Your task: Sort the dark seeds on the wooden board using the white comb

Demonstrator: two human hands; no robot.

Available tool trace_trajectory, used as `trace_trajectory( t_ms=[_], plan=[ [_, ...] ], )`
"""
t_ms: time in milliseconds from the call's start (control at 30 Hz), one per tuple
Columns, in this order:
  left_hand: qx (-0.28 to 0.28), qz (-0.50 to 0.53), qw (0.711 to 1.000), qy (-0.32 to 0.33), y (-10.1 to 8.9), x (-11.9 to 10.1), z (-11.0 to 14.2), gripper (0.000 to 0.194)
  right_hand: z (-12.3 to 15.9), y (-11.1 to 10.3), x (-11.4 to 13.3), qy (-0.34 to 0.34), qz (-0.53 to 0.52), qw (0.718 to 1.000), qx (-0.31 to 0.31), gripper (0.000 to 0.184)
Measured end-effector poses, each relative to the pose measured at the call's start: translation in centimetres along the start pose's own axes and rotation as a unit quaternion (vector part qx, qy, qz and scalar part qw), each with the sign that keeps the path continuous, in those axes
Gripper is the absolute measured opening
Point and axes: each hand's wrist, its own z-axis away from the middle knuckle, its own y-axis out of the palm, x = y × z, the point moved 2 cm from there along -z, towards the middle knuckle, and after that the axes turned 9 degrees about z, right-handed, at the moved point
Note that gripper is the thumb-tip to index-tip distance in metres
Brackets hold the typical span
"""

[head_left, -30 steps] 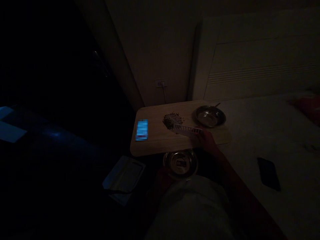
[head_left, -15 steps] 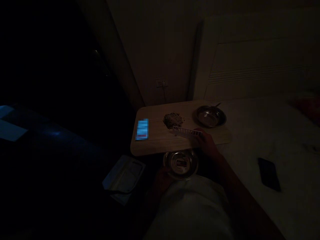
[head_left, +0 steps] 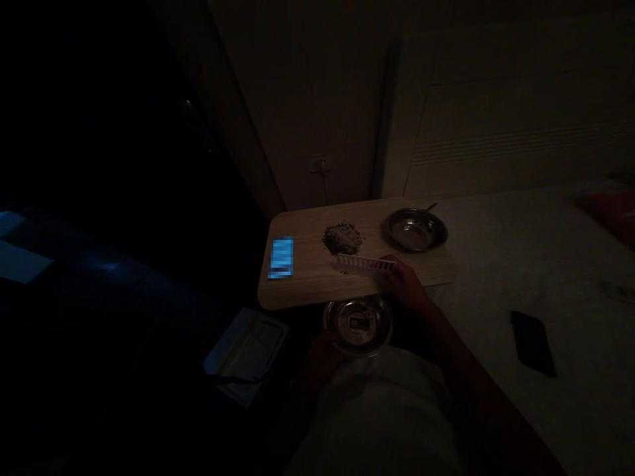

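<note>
The room is very dark. My right hand (head_left: pixel 407 284) is closed on a flat white comb-like strip (head_left: pixel 364 265) that lies across a small wooden table (head_left: pixel 307 284), just in front of a heap of small dark grains (head_left: pixel 340 238). My left hand (head_left: pixel 322 354) holds a steel bowl (head_left: pixel 358 323) below the table's near edge, its fingers mostly lost in shadow. A second steel bowl (head_left: pixel 417 229) stands at the table's far right.
A lit phone screen (head_left: pixel 282 257) lies on the table's left part. A dark phone (head_left: pixel 533 344) rests on the pale bed to the right. A white flat object (head_left: pixel 245 350) lies on the floor below the table. A wall socket (head_left: pixel 317 163) is behind.
My right hand has drawn the white strip a little leftward and toward me, clear of the grain heap. The bowl in my left hand has stayed put.
</note>
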Motion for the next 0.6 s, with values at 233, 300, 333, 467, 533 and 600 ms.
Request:
trace_trajectory(
  t_ms=[233, 300, 333, 467, 533, 600],
  plan=[
    [0.002, -0.008, 1.0, 0.005, -0.4, 0.0, -0.2, 0.032, -0.2, 0.6, -0.3, -0.005, -0.021, 0.999, 0.039, 0.027],
    [0.001, -0.006, 1.0, 0.008, -0.9, 0.0, -0.2, 0.031, -0.1, 0.6, -0.4, -0.002, -0.024, 0.999, 0.045, 0.027],
    [0.001, -0.005, 1.0, 0.009, -1.0, 0.0, -0.2, 0.031, 0.0, 0.5, -0.4, -0.003, -0.027, 0.998, 0.05, 0.027],
    [0.006, -0.003, 1.0, -0.004, -1.0, 0.1, -0.2, 0.033, 0.7, -0.4, -0.1, -0.007, -0.053, 0.994, 0.093, 0.026],
    [0.016, 0.005, 1.0, -0.009, -0.6, 0.1, -0.2, 0.035, 1.3, -1.1, 0.2, -0.006, -0.074, 0.99, 0.119, 0.025],
    [0.032, 0.017, 0.999, -0.007, -0.2, 0.0, -0.1, 0.039, 2.0, -1.7, 0.5, -0.002, -0.093, 0.986, 0.139, 0.024]
  ],
)
